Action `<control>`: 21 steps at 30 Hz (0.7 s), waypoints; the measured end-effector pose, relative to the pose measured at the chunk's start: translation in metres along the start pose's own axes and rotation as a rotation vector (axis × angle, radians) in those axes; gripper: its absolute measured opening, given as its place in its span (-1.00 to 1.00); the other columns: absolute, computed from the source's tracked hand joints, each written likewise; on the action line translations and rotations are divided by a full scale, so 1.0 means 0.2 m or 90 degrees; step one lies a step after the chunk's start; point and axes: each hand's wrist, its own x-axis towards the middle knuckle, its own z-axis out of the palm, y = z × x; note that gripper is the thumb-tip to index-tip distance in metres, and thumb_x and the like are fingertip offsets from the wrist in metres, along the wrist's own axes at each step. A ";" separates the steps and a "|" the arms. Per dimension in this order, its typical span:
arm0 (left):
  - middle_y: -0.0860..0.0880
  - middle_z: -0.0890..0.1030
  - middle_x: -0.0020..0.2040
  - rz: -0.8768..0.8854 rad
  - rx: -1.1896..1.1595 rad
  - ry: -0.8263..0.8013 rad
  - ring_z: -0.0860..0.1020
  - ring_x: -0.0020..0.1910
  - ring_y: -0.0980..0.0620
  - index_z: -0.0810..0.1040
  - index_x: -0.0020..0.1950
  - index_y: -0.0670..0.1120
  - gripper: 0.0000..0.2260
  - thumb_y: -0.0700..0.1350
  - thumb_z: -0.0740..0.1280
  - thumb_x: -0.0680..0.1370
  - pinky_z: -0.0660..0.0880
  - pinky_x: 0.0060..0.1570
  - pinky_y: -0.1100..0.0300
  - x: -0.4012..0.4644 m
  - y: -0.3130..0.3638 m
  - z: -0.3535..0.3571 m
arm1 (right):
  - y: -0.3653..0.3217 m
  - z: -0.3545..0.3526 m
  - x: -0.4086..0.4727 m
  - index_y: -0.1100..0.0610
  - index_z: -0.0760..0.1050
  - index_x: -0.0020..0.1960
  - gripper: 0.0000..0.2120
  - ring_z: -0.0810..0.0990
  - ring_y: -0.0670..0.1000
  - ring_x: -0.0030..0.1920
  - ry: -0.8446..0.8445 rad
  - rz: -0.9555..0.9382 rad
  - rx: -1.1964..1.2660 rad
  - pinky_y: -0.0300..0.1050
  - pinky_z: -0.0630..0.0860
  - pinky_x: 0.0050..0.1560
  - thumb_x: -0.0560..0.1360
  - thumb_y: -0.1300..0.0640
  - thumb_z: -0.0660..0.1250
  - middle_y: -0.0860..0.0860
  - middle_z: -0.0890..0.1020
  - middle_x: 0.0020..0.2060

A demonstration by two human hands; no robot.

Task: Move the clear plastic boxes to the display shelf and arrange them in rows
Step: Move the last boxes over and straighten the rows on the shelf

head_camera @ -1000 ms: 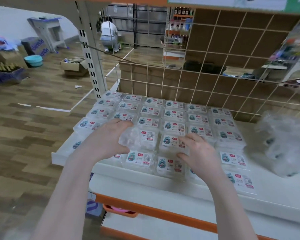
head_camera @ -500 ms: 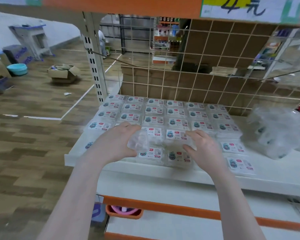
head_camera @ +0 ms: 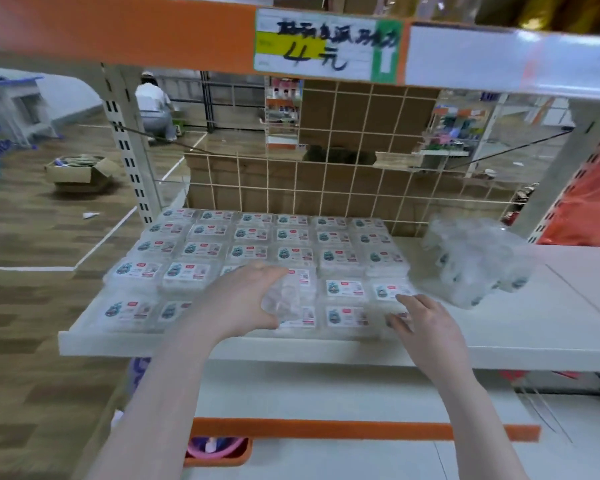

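a clear plastic box (head_camera: 284, 301) sits tilted in the left hand (head_camera: 243, 299), fingers and thumb curled around it, above the front rows of labelled boxes (head_camera: 257, 251) filling the display shelf's (head_camera: 520, 341) left part. the right hand (head_camera: 421, 322) rests spread on a front-edge box. a wrapped bundle of boxes (head_camera: 475, 261) lies toward the right.

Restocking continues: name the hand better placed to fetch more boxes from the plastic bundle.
Probably the right hand: it holds nothing and lies nearer the bundle of boxes. The left hand grips a clear box.
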 end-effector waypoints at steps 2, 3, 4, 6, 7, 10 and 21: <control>0.08 0.22 0.49 -0.001 -0.005 -0.002 0.26 0.42 0.06 0.17 0.50 0.10 -0.30 0.00 0.42 0.44 0.28 0.33 0.18 0.05 0.09 0.03 | 0.08 -0.01 0.01 0.13 0.47 0.30 -0.63 0.47 0.12 0.17 0.008 -0.013 -0.002 -0.08 0.36 0.09 0.52 0.04 0.31 0.09 0.56 0.14; 0.07 0.22 0.49 0.002 -0.007 -0.004 0.27 0.41 0.06 0.17 0.50 0.10 -0.30 0.00 0.43 0.44 0.28 0.33 0.18 0.09 0.14 0.05 | 0.12 -0.02 0.02 0.13 0.47 0.30 -0.63 0.48 0.13 0.16 0.010 -0.018 0.001 -0.08 0.36 0.09 0.52 0.04 0.31 0.09 0.56 0.14; 0.07 0.23 0.48 0.004 -0.010 -0.010 0.27 0.41 0.06 0.18 0.50 0.10 -0.30 -0.01 0.43 0.43 0.29 0.32 0.17 0.12 0.20 0.07 | 0.17 -0.03 0.03 0.13 0.47 0.30 -0.63 0.48 0.13 0.17 0.007 -0.024 0.001 -0.08 0.37 0.09 0.52 0.04 0.31 0.09 0.56 0.14; 0.07 0.24 0.47 0.008 -0.015 -0.028 0.29 0.39 0.05 0.18 0.50 0.10 -0.30 -0.02 0.43 0.44 0.30 0.31 0.18 0.19 0.31 0.12 | 0.26 -0.05 0.05 0.13 0.46 0.30 -0.63 0.47 0.14 0.18 -0.001 -0.039 -0.004 -0.06 0.37 0.11 0.52 0.05 0.31 0.09 0.55 0.15; 0.07 0.24 0.46 0.009 -0.018 -0.041 0.29 0.39 0.05 0.17 0.51 0.09 -0.30 -0.02 0.42 0.44 0.30 0.30 0.19 0.22 0.37 0.15 | 0.30 -0.05 0.07 0.14 0.47 0.30 -0.63 0.48 0.14 0.17 -0.003 -0.048 -0.008 -0.05 0.38 0.11 0.52 0.06 0.32 0.09 0.55 0.15; 0.07 0.23 0.47 0.004 -0.010 -0.070 0.29 0.40 0.05 0.15 0.52 0.09 -0.31 -0.03 0.41 0.46 0.29 0.32 0.15 0.30 0.48 0.22 | 0.41 -0.05 0.10 0.18 0.53 0.21 -0.68 0.53 0.20 0.09 0.012 -0.079 0.004 -0.01 0.44 0.02 0.48 0.12 0.37 0.13 0.60 0.05; 0.14 0.15 0.52 -0.063 -0.057 -0.065 0.13 0.47 0.15 0.12 0.52 0.12 -0.29 0.02 0.41 0.47 0.06 0.39 0.27 0.34 0.57 0.36 | 0.62 0.10 0.22 0.19 0.59 -0.11 -0.87 0.55 0.22 -0.30 0.119 -0.223 0.053 -0.05 0.50 -0.34 0.35 0.18 0.40 0.11 0.60 -0.28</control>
